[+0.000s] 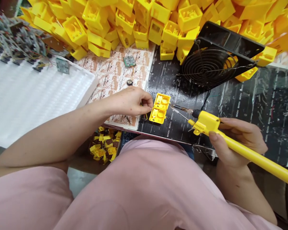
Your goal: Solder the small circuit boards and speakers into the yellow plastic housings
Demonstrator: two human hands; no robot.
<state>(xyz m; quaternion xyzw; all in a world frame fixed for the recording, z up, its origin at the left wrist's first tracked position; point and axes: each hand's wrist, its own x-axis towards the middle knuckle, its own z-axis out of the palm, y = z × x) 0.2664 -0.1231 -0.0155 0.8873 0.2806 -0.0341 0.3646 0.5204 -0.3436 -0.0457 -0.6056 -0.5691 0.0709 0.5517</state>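
My left hand (140, 101) is closed in a pinch at the left side of a small yellow plastic case (160, 108), which lies unfolded in two halves. Thin wires show at its fingers, and a small dark part (144, 117) sits just below them, partly hidden. My right hand (240, 140) is wrapped round a yellow soldering gun (208, 123). The gun's metal tip and thin solder feed tube point left, close to the right edge of the case. Whether the tip touches the case I cannot tell.
Yellow cases (156, 19) are heaped along the back. A black fan (213, 60) leans at the back right. A circuit board (129, 61) wired to a round black part (130, 82) lies beyond my left hand. More boards (21, 41) crowd white foam (38, 92). A box (105, 143) holds yellow pieces below.
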